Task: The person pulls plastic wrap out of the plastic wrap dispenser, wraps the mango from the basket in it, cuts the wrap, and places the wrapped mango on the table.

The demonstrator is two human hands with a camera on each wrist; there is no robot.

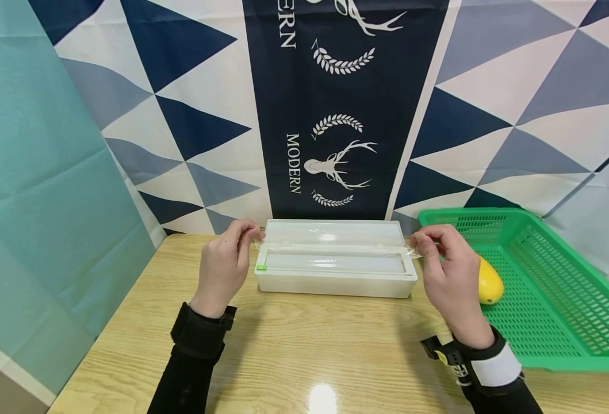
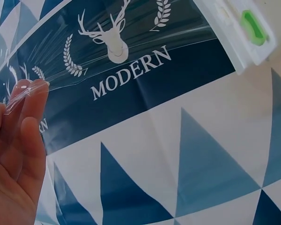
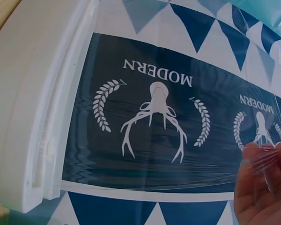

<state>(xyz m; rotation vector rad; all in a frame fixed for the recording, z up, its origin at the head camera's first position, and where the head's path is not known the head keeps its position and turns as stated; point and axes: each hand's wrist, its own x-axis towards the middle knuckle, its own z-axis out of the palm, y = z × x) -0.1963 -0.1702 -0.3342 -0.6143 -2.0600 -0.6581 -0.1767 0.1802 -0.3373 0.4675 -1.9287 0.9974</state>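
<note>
A: Where is the clear film (image 3: 154, 176)?

B: Stretched between the two hands, above the white box (image 1: 335, 284) that sits near the middle of the worktop's (image 1: 294, 351) far edge. It is so transparent that I mostly read it by its glints and creases; the printed cloth (image 1: 206, 57) behind shows straight through.

A: How firm is the grip?

B: The left hand (image 1: 223, 264) pinches one end, thumb close to the fingertips, the film bunched between them. The right hand (image 1: 451, 270) pinches the other end the same way. How tightly they squeeze, I can't tell. Both wrist views cut the hands off at the frame edge.

A: And the box?

B: Its long front faces the worktop's near edge, and a pale panel (image 1: 335, 230) stands behind the opening. What lies inside is hard to make out under the shine. A small green piece (image 1: 261, 267) sits at its left end.

A: What's over by the right edge of the worktop?

B: A green basket (image 1: 537, 328), cut off by the frame, covering that end so the far right corner is hidden. In it lies something yellow (image 1: 490, 282) and smooth, its left part behind the right hand.

A: Further out?

B: The printed cloth hangs beyond the far edge; a teal sheet (image 1: 35, 172) hangs beside the left edge, running out of frame.
</note>
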